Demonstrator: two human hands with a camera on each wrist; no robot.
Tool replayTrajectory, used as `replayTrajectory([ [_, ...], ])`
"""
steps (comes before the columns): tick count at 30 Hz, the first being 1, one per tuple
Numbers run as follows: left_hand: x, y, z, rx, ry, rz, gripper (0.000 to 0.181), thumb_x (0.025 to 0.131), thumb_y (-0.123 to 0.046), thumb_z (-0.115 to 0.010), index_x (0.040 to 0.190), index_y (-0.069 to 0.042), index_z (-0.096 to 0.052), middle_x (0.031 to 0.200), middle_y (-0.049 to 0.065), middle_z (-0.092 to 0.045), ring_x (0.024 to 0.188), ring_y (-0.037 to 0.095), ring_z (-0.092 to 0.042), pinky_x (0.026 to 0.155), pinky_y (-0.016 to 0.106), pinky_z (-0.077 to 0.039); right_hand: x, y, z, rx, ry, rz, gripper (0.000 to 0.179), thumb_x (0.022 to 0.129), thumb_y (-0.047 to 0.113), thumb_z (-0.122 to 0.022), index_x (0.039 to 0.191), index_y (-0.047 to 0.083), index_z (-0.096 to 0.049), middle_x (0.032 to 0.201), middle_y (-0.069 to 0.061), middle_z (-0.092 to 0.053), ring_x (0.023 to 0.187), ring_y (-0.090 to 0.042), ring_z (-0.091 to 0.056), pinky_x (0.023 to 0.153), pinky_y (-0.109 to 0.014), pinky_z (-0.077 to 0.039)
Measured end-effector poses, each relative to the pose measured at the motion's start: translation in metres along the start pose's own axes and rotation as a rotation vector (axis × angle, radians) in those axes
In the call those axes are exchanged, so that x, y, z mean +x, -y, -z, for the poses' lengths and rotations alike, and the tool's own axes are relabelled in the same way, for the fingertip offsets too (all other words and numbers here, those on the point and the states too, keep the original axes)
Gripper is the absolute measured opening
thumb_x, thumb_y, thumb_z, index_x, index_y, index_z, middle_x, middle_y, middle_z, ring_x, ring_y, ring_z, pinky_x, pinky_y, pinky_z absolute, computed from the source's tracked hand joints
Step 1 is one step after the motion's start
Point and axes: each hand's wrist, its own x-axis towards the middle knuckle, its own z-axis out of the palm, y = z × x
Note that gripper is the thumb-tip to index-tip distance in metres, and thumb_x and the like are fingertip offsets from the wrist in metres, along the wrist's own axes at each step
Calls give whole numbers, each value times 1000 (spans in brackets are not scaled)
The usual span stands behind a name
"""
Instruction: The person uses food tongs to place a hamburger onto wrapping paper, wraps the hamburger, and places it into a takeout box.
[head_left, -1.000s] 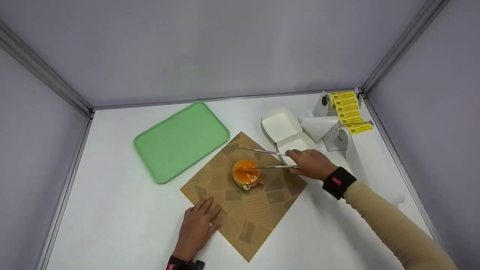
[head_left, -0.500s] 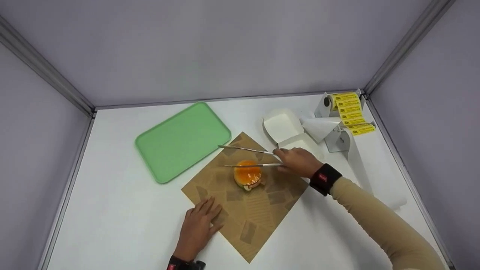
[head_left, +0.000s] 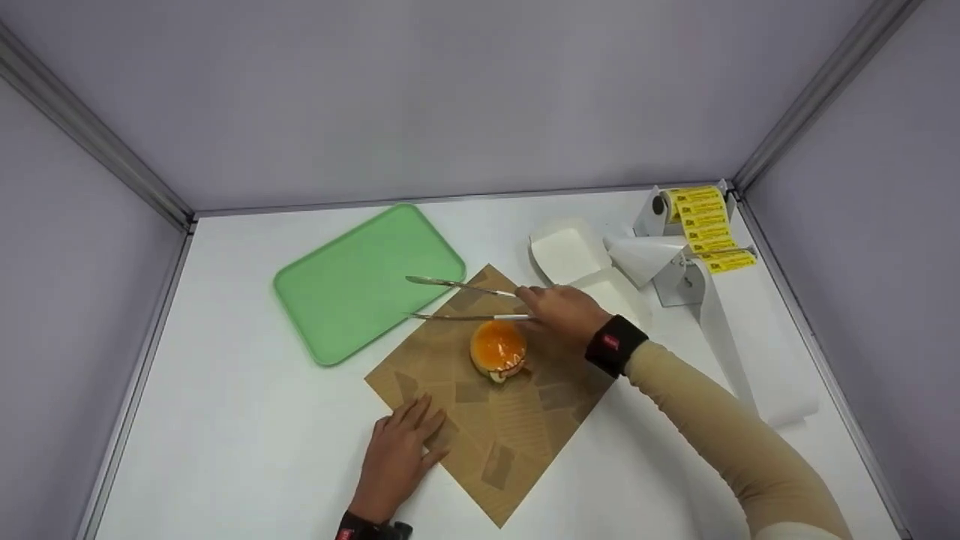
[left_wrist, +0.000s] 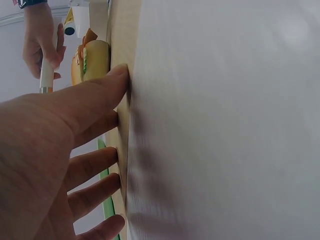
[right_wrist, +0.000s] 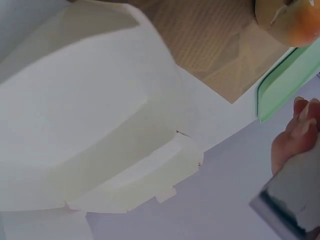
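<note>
My right hand (head_left: 564, 311) grips a pair of long tongs (head_left: 512, 317) by the white handle, arms spread apart. Nothing is between the tips, which hang above the near right edge of the green tray (head_left: 352, 292). Just below the tongs, a burger (head_left: 499, 347) with a glossy orange-brown bun sits on a square of printed brown paper (head_left: 510, 427); bits of filling poke out at its near side. My left hand (head_left: 394, 457) rests on the paper's lower left edge. In the left wrist view its fingers (left_wrist: 92, 162) are spread, fingertips touching the paper edge.
An open white cardboard box (head_left: 570, 253) stands behind the right hand, filling much of the right wrist view. At the back right is a label dispenser with a roll of yellow labels (head_left: 705, 217) and a trailing white backing strip (head_left: 750, 352). Grey walls enclose the white table.
The right hand has carried the spread tongs left and slightly back, from over the burger to the tray's edge. The burger stays on the paper; the left hand has kept its place.
</note>
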Motion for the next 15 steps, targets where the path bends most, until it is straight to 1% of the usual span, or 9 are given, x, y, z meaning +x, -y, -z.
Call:
replayTrajectory([
  [5,0,0,1,5,-4,-7,58,88,-50,-73,137,-20,-65,155,8,-51,145,31,-43,102,55,-44,17,3,-3,-7,12,5,35,100,33,-65,120,6,-54,92,-11,-73,69,-23,-72,62,-35,-62],
  [9,0,0,1,3,-14,-15,58,88,-49,-73,137,-20,-66,155,8,-51,146,30,-44,102,55,-45,31,6,-7,8,9,7,37,98,35,-67,115,5,-55,86,-12,-71,65,-24,-70,59,-37,-60],
  [12,-1,-1,1,8,-20,-16,58,87,-48,-74,136,-20,-66,154,7,-52,145,30,-45,101,54,-45,40,7,-10,39,31,-5,38,98,36,-68,116,5,-56,85,-12,-70,64,-26,-68,58,-39,-59],
  [15,1,-1,1,15,-28,-26,57,86,-47,-75,136,-20,-67,152,8,-53,143,31,-46,100,54,-46,50,6,-11,55,63,-12,38,98,35,-67,120,6,-56,85,-11,-70,65,-26,-68,61,-39,-59],
])
